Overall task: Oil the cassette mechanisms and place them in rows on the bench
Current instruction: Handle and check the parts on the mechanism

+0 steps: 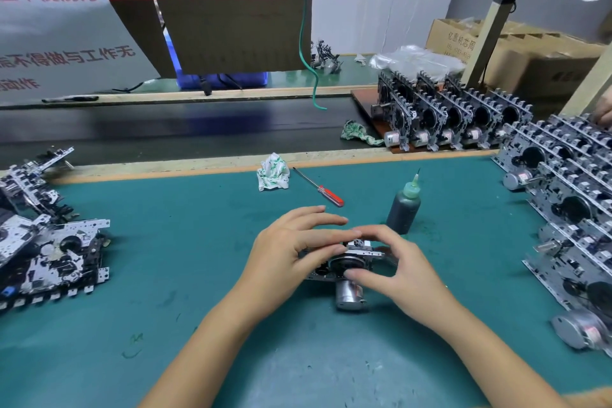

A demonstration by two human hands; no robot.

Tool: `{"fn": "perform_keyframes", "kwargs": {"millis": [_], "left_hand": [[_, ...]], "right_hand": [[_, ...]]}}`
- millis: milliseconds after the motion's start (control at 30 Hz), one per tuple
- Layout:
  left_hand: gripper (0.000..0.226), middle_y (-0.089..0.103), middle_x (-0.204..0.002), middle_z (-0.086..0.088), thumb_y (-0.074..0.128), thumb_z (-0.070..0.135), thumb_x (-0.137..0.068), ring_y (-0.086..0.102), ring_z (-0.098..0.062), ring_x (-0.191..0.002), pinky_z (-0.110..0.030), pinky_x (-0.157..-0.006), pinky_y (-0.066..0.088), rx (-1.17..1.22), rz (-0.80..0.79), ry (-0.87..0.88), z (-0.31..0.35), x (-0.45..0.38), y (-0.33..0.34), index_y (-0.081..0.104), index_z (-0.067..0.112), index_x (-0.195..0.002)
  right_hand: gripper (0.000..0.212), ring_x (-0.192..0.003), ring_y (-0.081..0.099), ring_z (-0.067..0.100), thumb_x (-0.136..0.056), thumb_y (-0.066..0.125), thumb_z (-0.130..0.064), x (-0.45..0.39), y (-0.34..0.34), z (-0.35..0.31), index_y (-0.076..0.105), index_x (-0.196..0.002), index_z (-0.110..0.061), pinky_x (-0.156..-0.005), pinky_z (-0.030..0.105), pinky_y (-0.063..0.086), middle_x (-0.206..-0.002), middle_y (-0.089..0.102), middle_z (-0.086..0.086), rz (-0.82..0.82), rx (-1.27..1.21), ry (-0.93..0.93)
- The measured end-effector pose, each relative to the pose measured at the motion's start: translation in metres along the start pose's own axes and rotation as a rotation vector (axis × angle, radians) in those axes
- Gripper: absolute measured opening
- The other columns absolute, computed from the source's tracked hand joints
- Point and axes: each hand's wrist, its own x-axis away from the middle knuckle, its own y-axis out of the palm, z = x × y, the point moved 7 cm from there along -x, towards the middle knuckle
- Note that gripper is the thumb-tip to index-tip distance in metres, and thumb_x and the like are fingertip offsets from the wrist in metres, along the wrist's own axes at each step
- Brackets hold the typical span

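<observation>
A metal cassette mechanism (pixel 347 267) with a round motor underneath sits on the green bench mat (pixel 185 275) in the middle. My left hand (pixel 288 258) holds its left side, fingers stretched over the top. My right hand (pixel 390 268) pinches its right side between thumb and curled fingers. A dark oil bottle (pixel 403 209) with a green needle cap stands upright just behind my right hand. Rows of upright mechanisms (pixel 573 205) fill the right of the bench. A loose pile of mechanisms (pixel 46 238) lies at the left.
A red-handled screwdriver (pixel 319 188) and a crumpled white rag (pixel 273 172) lie behind the hands. More mechanisms stand on a brown board (pixel 440 122) by the black conveyor belt (pixel 172 129), with another rag (pixel 359 133) beside it. Cardboard boxes (pixel 516 60) stand at the back right.
</observation>
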Motion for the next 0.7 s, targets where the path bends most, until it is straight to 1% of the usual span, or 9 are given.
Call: {"fn": "perform_keyframes", "kwargs": {"millis": [100, 233, 333, 433, 500, 567, 600, 633, 700], "left_hand": [[0.025, 0.062, -0.112, 0.030, 0.058, 0.036, -0.087, 0.044, 0.008, -0.120, -0.017, -0.100, 0.035, 0.003, 0.012, 0.008, -0.0010, -0.0002, -0.0001, 0.068, 0.045, -0.108], [0.024, 0.062, -0.110, 0.030, 0.058, 0.036, -0.087, 0.044, 0.010, -0.118, -0.014, -0.099, 0.035, -0.012, 0.016, 0.014, -0.0007, 0.0002, 0.0001, 0.070, 0.044, -0.106], [0.023, 0.062, -0.111, 0.028, 0.057, 0.037, -0.087, 0.045, 0.009, -0.118, -0.014, -0.098, 0.035, -0.015, 0.015, 0.009, -0.0011, 0.0003, 0.0001, 0.070, 0.044, -0.105], [0.025, 0.062, -0.113, 0.026, 0.058, 0.035, -0.087, 0.047, 0.005, -0.118, -0.016, -0.099, 0.037, -0.007, 0.006, 0.020, -0.0002, -0.0002, 0.0004, 0.069, 0.043, -0.107], [0.024, 0.063, -0.111, 0.025, 0.058, 0.034, -0.087, 0.048, 0.004, -0.117, -0.018, -0.098, 0.038, -0.005, 0.003, 0.027, 0.0002, -0.0003, 0.0006, 0.070, 0.041, -0.107], [0.023, 0.062, -0.112, 0.025, 0.058, 0.033, -0.087, 0.048, 0.004, -0.116, -0.018, -0.097, 0.039, -0.007, 0.008, 0.030, 0.0005, 0.0002, 0.0005, 0.071, 0.039, -0.106], [0.023, 0.061, -0.113, 0.025, 0.058, 0.034, -0.087, 0.048, 0.005, -0.115, -0.018, -0.097, 0.039, -0.006, 0.012, 0.029, 0.0006, 0.0003, 0.0005, 0.071, 0.040, -0.106], [0.023, 0.061, -0.113, 0.026, 0.058, 0.034, -0.087, 0.048, 0.005, -0.115, -0.018, -0.097, 0.038, -0.004, 0.016, 0.026, 0.0006, 0.0005, 0.0005, 0.070, 0.041, -0.105], [0.024, 0.061, -0.113, 0.026, 0.058, 0.034, -0.087, 0.048, 0.005, -0.115, -0.017, -0.097, 0.038, -0.001, 0.020, 0.026, 0.0008, 0.0006, 0.0005, 0.069, 0.043, -0.106]], "right_hand": [[0.037, -0.100, 0.061, 0.006, -0.073, 0.080, -0.012, -0.0042, 0.0012, 0.0002, 0.064, -0.100, -0.030, -0.092, 0.025, 0.045, -0.102, 0.067, -0.009, -0.018, -0.066, 0.012], [0.032, -0.092, 0.066, 0.014, -0.072, 0.080, -0.006, -0.0058, 0.0032, 0.0054, 0.067, -0.097, -0.020, -0.088, 0.028, 0.049, -0.095, 0.070, -0.002, -0.037, -0.151, 0.073], [0.029, -0.085, 0.067, 0.014, -0.071, 0.079, -0.003, -0.0078, 0.0046, 0.0055, 0.068, -0.095, -0.014, -0.080, 0.022, 0.050, -0.090, 0.071, 0.002, -0.056, -0.166, 0.078], [0.030, -0.086, 0.067, 0.016, -0.070, 0.080, -0.002, -0.0096, 0.0033, 0.0034, 0.069, -0.094, -0.014, -0.077, 0.016, 0.048, -0.091, 0.071, 0.002, -0.052, -0.152, 0.074], [0.031, -0.088, 0.067, 0.015, -0.068, 0.081, -0.003, -0.0101, 0.0016, 0.0020, 0.070, -0.094, -0.015, -0.078, 0.015, 0.048, -0.092, 0.071, 0.001, -0.043, -0.140, 0.076], [0.031, -0.090, 0.066, 0.013, -0.069, 0.082, -0.007, -0.0094, 0.0015, 0.0004, 0.070, -0.095, -0.017, -0.082, 0.018, 0.048, -0.093, 0.071, -0.001, -0.054, -0.117, 0.085], [0.031, -0.093, 0.065, 0.010, -0.070, 0.082, -0.011, -0.0082, 0.0016, 0.0001, 0.069, -0.096, -0.021, -0.085, 0.019, 0.047, -0.095, 0.070, -0.004, -0.064, -0.089, 0.085], [0.033, -0.097, 0.062, 0.006, -0.070, 0.082, -0.017, -0.0065, 0.0015, -0.0002, 0.068, -0.098, -0.027, -0.088, 0.019, 0.045, -0.097, 0.069, -0.009, -0.072, -0.036, 0.075], [0.037, -0.104, 0.053, -0.003, -0.071, 0.078, -0.038, -0.0014, -0.0024, -0.0007, 0.063, -0.104, -0.038, -0.091, 0.013, 0.037, -0.101, 0.063, -0.022, -0.039, 0.172, 0.030]]}}
